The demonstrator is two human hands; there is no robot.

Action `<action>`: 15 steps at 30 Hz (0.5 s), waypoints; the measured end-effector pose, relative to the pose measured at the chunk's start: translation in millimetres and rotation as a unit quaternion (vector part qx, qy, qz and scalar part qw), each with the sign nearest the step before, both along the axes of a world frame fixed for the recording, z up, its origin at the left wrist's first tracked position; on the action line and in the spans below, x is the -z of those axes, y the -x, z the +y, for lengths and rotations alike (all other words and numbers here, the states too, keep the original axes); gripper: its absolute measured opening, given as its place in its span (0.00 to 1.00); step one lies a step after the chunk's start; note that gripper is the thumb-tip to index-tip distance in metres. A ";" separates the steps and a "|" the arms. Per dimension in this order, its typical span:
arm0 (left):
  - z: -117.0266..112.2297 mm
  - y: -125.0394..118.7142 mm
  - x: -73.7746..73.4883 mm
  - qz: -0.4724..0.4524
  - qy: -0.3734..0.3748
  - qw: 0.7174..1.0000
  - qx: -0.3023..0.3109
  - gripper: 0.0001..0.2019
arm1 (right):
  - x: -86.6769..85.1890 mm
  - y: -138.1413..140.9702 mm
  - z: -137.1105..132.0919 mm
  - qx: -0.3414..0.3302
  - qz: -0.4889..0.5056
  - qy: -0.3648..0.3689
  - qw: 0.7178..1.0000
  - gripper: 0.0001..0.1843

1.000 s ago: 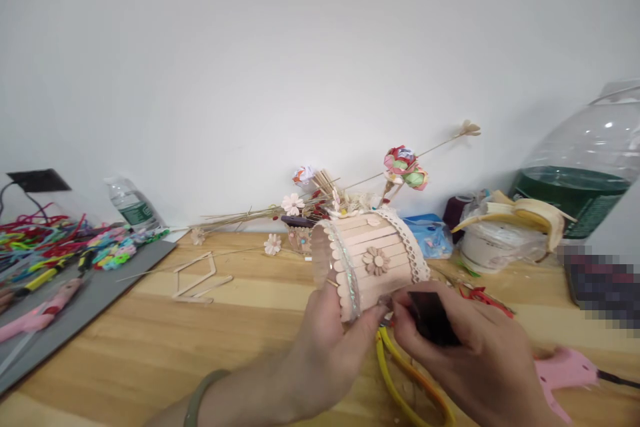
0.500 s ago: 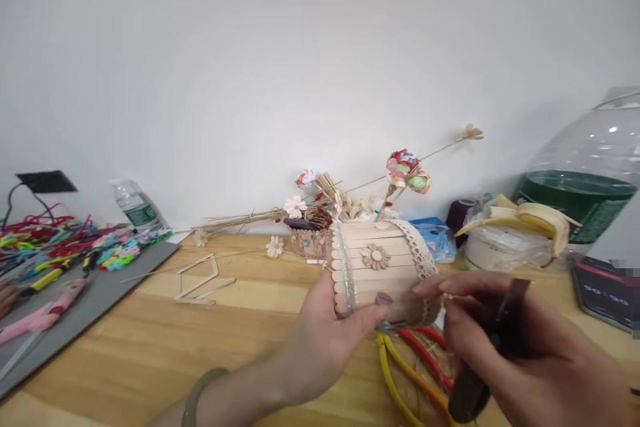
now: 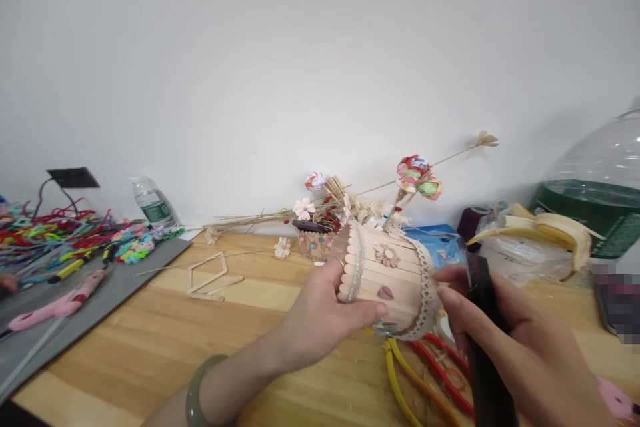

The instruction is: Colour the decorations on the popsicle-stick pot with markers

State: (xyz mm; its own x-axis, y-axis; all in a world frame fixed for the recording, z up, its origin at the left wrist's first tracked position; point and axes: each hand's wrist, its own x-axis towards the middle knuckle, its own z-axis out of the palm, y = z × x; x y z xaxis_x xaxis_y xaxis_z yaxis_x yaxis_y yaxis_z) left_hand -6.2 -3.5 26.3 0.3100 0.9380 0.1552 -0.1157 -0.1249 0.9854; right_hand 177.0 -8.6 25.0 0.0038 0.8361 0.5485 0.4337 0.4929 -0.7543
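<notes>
My left hand (image 3: 325, 313) is closed around a craft-stick pot (image 3: 395, 270), tilted on its side above the table. Small flowers, a purple piece, a sparkly band and a lace trim (image 3: 427, 290) decorate it. My right hand (image 3: 525, 340) grips a long dark object (image 3: 485, 340), blurred, its kind not clear. Thumb and index finger of that hand are close to the lace edge; whether they touch it I cannot tell. Below the pot lie tools with yellow handles (image 3: 395, 373) and red handles (image 3: 450, 373), partly hidden by my right hand.
Behind stands a decorated basket (image 3: 313, 243) among dried stems and paper flowers (image 3: 420, 177). Craft sticks (image 3: 215, 277) lie mid-left. A grey mat (image 3: 105, 307) bears a pink glue gun (image 3: 60, 303) and pipe cleaners; another person's hand (image 3: 7, 283) shows there. Banana peel (image 3: 540, 230) and a large bottle (image 3: 595, 207) stand right.
My view has turned slightly left. The pot has tipped a little in my left hand, and the dark object in my right hand stands more upright.
</notes>
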 end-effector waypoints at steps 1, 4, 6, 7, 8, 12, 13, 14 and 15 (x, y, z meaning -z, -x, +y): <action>1.3 3.3 -2.1 0.019 -0.003 1.000 0.008 0.13 | 0.6 0.2 0.2 0.003 -0.012 -0.013 1.000 0.13; 8.7 17.5 -9.2 0.109 -0.011 0.992 0.063 0.10 | 7.5 3.4 -2.6 0.040 -0.050 -0.051 0.997 0.16; 15.8 28.8 -14.0 0.159 -0.010 0.980 0.123 0.12 | 14.6 6.7 -6.3 0.060 -0.079 -0.078 0.992 0.17; 19.3 34.3 -16.2 0.183 -0.018 0.973 0.142 0.13 | 18.0 8.3 -7.9 0.061 -0.093 -0.087 0.990 0.17; 22.5 39.4 -17.9 0.205 -0.025 0.967 0.151 0.15 | 20.9 9.5 -9.2 0.058 -0.105 -0.094 0.988 0.17; 29.1 51.6 -19.8 0.274 -0.034 0.943 0.185 0.21 | 25.6 11.2 -7.5 0.036 -0.148 -0.109 0.982 0.16; 29.1 52.4 -18.9 0.291 -0.051 0.935 0.195 0.21 | 25.4 11.1 -5.9 0.031 -0.159 -0.113 0.980 0.16; 28.6 52.6 -17.5 0.307 -0.072 0.927 0.203 0.21 | 25.0 11.0 -4.2 0.029 -0.169 -0.117 0.978 0.15; 27.9 52.4 -15.8 0.319 -0.091 0.920 0.209 0.21 | 24.8 11.1 -2.8 0.026 -0.179 -0.119 0.976 0.14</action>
